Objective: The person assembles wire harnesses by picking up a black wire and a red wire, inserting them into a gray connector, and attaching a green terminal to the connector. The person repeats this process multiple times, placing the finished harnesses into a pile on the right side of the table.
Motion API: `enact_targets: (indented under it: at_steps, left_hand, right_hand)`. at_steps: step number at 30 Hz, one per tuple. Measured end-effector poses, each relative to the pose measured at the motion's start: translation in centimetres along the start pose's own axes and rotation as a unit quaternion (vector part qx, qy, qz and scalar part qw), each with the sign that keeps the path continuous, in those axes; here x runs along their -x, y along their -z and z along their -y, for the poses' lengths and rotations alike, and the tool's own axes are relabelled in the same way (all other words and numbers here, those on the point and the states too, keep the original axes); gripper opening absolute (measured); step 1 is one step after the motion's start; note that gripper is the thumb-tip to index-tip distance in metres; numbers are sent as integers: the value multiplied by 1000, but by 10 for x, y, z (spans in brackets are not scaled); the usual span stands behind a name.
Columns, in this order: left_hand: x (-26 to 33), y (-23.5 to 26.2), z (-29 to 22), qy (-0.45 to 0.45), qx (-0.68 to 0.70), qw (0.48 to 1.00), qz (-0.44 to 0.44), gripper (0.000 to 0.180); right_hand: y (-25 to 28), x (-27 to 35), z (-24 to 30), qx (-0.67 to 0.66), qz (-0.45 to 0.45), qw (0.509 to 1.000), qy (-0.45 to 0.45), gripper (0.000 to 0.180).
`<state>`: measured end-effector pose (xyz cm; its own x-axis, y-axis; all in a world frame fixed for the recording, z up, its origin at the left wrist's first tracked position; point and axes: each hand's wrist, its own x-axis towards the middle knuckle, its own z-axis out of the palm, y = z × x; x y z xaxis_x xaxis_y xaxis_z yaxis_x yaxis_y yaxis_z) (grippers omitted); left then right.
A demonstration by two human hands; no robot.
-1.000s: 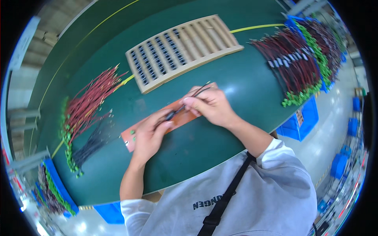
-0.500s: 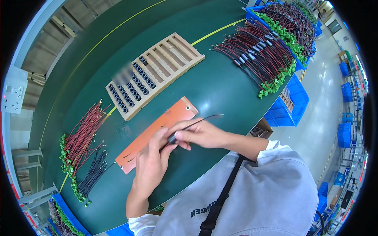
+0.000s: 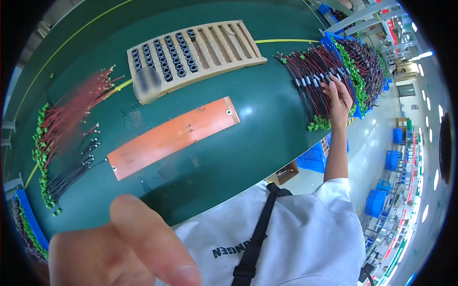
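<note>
Both hands have left the orange mat (image 3: pixel 174 136), where half a second ago they were pinching a thin black wire together; now that mat lies bare across the middle of the frame on the green table (image 3: pixel 257 138).

Head view: the right hand (image 3: pixel 338 95) has reached out to the upper right of the frame and rests on the bundle of wires (image 3: pixel 317 78), dark red and black with small grey sleeves and green plugs at the ends. Its fingers are spread and curled down among the strands; whether it has actually gripped one cannot be told. The left hand (image 3: pixel 119 250) is raised very close to the camera at the lower left of the frame, large and blurred, fingers loosely stretched and holding nothing that shows.

A wooden tray (image 3: pixel 195 50) with slots sits at the upper middle, rows of black rings in its left half. Red wires (image 3: pixel 71 112) and black wires (image 3: pixel 71 174) with green plugs lie along the left edge. Blue bins (image 3: pixel 315 159) stand below the table's right rim.
</note>
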<state>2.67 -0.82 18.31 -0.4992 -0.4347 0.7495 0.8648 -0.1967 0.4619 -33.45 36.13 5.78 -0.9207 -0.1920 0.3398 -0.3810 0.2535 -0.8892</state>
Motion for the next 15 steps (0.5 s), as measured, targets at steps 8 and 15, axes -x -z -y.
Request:
enact_targets:
  at_steps: [8, 15]
  left_hand:
    - [-3, 26, 4, -20, -73, 997, 6, 38]
    - [-8, 32, 4, -43, -118, 992, 21, 37]
  right_hand:
    - [64, -46, 59, -264, -63, 962, 9, 28]
    - [38, -50, 60, 218, 167, 951, -142, 38]
